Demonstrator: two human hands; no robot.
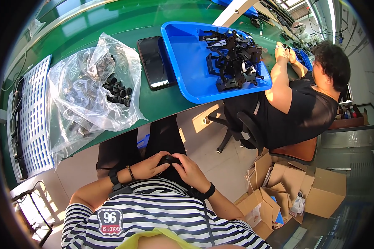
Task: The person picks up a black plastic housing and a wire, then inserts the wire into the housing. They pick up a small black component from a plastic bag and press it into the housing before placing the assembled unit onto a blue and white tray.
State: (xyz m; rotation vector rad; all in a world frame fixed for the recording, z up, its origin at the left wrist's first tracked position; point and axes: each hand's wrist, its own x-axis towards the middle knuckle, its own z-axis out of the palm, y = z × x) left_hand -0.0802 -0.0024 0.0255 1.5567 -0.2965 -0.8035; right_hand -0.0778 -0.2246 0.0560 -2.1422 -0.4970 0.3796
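Close to my body, above my lap, my left hand (150, 167) and my right hand (190, 169) meet around a small black part (167, 159). Fingers of both hands pinch it, so its exact kind is hard to make out. On the green table in front lies a clear plastic bag (77, 93), its mouth showing several small black round knob-like pieces (119, 92). To the right stands a blue tray (183, 70) holding a heap of black bracket-like parts (234, 62). Both hands are apart from the table.
A dark phone (154, 62) lies between bag and tray. At the left is a white perforated tray (34, 120) with black strips. A co-worker in black (299, 108) sits at the right, hands over the table. Cardboard boxes (326, 193) stand on the floor at lower right.
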